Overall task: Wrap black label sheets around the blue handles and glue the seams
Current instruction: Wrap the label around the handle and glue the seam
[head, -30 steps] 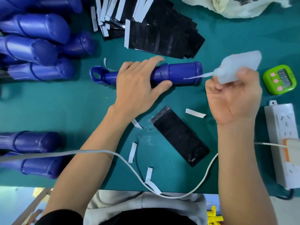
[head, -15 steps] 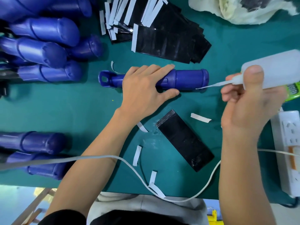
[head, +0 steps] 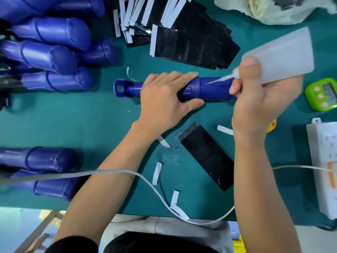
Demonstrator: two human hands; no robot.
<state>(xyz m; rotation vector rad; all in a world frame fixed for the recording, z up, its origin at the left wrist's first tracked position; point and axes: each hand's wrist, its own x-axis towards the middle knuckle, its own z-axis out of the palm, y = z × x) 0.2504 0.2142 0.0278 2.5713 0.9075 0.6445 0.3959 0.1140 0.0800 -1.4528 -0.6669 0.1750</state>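
Handle [head: 215, 88] lay left-to-right, my left hand [head: 164, 95] clamped round it—right hand [head: 259, 103] gripped glue bottle [head: 280, 53] at its right end.

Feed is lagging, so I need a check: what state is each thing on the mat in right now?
blue handle: lying on its side, bare, no label on it.
left hand: grips the blue handle.
right hand: holds the glue bottle.
glue bottle: tipped, nozzle aimed at the handle.
loose label sheet: flat on the mat, unused.
label stack: fanned out, white strips attached.
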